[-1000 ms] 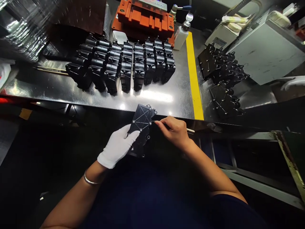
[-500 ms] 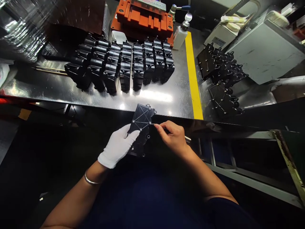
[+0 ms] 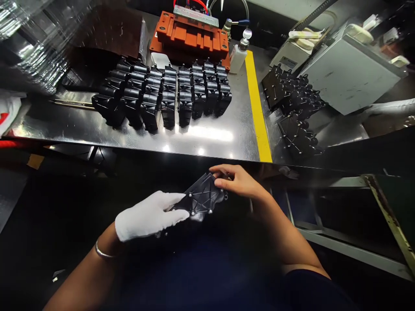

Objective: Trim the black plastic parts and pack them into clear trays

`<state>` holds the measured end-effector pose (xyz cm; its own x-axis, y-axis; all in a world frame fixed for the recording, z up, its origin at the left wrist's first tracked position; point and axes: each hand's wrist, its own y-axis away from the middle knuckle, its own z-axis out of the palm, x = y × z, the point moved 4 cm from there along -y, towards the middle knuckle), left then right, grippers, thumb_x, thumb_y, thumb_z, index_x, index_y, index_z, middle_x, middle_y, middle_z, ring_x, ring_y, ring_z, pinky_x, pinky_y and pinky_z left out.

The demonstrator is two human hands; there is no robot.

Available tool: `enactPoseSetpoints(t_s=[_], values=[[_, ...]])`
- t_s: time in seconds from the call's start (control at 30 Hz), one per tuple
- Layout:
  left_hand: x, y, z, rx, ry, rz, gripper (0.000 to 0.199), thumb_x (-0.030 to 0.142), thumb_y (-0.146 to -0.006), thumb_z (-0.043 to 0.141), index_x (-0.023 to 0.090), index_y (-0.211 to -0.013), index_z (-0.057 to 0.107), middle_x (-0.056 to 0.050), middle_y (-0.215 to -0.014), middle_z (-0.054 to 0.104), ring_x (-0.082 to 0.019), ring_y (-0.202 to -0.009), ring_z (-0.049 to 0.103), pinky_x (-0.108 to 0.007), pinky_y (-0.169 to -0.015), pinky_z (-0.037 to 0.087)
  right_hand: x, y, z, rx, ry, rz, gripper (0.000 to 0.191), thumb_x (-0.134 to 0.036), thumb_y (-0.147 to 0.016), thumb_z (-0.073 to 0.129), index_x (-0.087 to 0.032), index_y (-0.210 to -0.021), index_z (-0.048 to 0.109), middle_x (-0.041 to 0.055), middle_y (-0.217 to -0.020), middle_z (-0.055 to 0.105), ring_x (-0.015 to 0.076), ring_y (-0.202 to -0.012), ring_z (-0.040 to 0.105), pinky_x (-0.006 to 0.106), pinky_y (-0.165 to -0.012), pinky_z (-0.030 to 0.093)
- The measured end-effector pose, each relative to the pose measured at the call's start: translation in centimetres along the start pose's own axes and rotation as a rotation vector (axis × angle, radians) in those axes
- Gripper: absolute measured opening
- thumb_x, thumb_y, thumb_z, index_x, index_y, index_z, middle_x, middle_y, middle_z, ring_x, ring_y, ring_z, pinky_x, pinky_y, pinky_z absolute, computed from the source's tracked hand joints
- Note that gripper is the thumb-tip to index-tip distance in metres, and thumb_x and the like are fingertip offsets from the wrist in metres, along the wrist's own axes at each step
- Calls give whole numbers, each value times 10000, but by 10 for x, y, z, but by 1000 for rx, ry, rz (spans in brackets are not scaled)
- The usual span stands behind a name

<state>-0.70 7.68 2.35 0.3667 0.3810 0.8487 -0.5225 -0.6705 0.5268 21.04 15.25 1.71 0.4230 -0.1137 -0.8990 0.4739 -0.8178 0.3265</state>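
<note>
Between my two hands, below the bench edge, is a black plastic housing [image 3: 205, 196] with crossed ribs and small bright metal points on its face. It lies tilted, its upper end toward the right. My left hand [image 3: 151, 216], in a white glove, is closed on its lower left end, thumb across the face. My bare right hand [image 3: 243, 181] grips the upper right corner between thumb and fingers. A thin pale sliver [image 3: 251, 205] shows under the right hand; what it is I cannot make out.
On the metal bench stand rows of similar black housings [image 3: 168, 95], with more [image 3: 293, 93] right of a yellow strip [image 3: 257, 108]. Behind are an orange fixture [image 3: 189, 39], a white bottle [image 3: 238, 58] and a grey box [image 3: 352, 69]. Tweezers-like metal tools [image 3: 73, 103] lie at left.
The housing has turned clockwise and come lower, away from the bench edge. My right hand, which held a thin tool's tip against its face, now grips its corner.
</note>
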Motion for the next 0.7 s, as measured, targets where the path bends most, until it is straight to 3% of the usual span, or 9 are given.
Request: enactPoseSetpoints(t_s=[0.07, 0.1, 0.2, 0.27, 0.37, 0.47, 0.53, 0.6, 0.7], values=[[-9, 5, -3, -109, 66, -44, 222, 328, -764, 636, 204, -922, 730, 46, -566, 589, -110, -485, 502, -208, -461, 371, 10, 3, 19, -294, -149, 109, 413, -480, -645, 777, -126, -837, 683, -1, -668, 622, 110, -579, 551, 220, -523, 420], [-16, 5, -6, -102, 163, -42, 230, 326, -750, 655, 192, -920, 732, 43, -557, 591, -103, -473, 498, -203, -452, 369, 14, 5, 25, -337, -228, 144, 418, -493, -638, 778, -121, -796, 670, -11, -623, 596, 100, -543, 534, 209, -493, 403], [-41, 0, -21, 193, 610, 69, 262, 336, -772, 658, 170, -964, 717, 44, -530, 590, -69, -440, 481, -173, -435, 379, 23, 9, 32, -143, -439, 141, 459, -547, -612, 771, -125, -733, 638, -24, -573, 558, 77, -482, 486, 195, -440, 370], [-58, -5, -20, 370, 813, 119, 287, 263, -745, 706, 183, -1021, 702, 21, -639, 667, -78, -521, 563, -172, -494, 454, 22, 11, 31, 29, -493, 75, 453, -540, -614, 774, -134, -773, 652, -15, -605, 583, 86, -506, 502, 204, -457, 395], [-70, -19, 6, 283, 970, 124, 481, 121, -569, 807, 220, -1028, 707, -46, -951, 739, -203, -817, 683, -312, -669, 580, 16, 13, 35, 170, -444, -16, 418, -461, -627, 794, -156, -882, 667, 11, -718, 643, 119, -610, 567, 233, -539, 462], [-71, -31, 23, 356, 1219, 174, 289, 161, -567, 775, 207, -850, 738, -54, -948, 748, -266, -936, 683, -471, -820, 578, 16, 8, 43, 235, -402, -32, 428, -431, -629, 800, -173, -937, 653, 20, -815, 654, 120, -667, 580, 231, -574, 486], [-73, -36, 23, 483, 1277, 168, 133, 140, -565, 747, 177, -691, 723, -42, -811, 752, -250, -892, 697, -496, -904, 544, 26, 5, 46, 356, -443, 23, 424, -482, -693, 738, -185, -977, 634, 24, -870, 640, 93, -627, 551, 202, -508, 460], [-74, -36, 17, 571, 1269, 164, 121, 93, -530, 747, 172, -607, 698, -11, -707, 736, -219, -831, 705, -480, -948, 524, 38, 5, 48, 476, -520, 79, 393, -524, -765, 648, -189, -968, 622, 32, -914, 621, 81, -610, 535, 186, -464, 448], [-68, -26, 4, 699, 1144, 273, 247, 90, -537, 784, 209, -743, 720, 11, -862, 751, -214, -952, 687, -457, -970, 513, 44, 11, 56, 478, -576, 41, 365, -533, -827, 567, -190, -943, 608, 50, -964, 614, 116, -696, 591, 223, -507, 511]])
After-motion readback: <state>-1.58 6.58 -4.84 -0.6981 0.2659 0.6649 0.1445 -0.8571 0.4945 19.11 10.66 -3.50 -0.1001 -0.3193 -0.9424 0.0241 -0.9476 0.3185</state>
